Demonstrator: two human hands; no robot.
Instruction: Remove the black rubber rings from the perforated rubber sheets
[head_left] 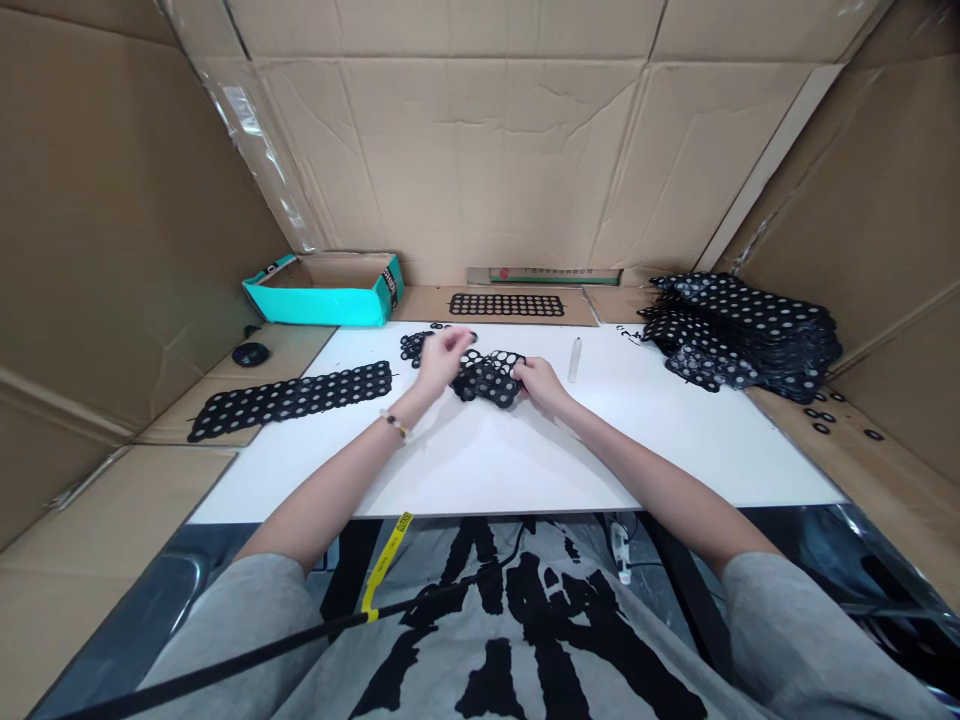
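Note:
My right hand (543, 382) grips the edge of a black rubber sheet (487, 380) with rows of round holes, which lies bent on the white tabletop. Just above the sheet's left side, my left hand (444, 360) is closed in a pinch, with a small black ring (473, 338) at its fingertips. A little heap of loose black rings (413, 347) lies beside the left hand, partly behind it. To the left stretches a long strip of black perforated sheets (292, 398). Another perforated sheet (506, 305) rests flat on the cardboard at the back.
A turquoise open box (319, 304) stands at the back left, near a black round disc (250, 354). At the right is a large stack of black perforated sheets (780, 335), with several loose rings (821, 428) nearby. A whitish pen-like stick (575, 360) lies right of my hands. Cardboard walls (465, 160) enclose the table.

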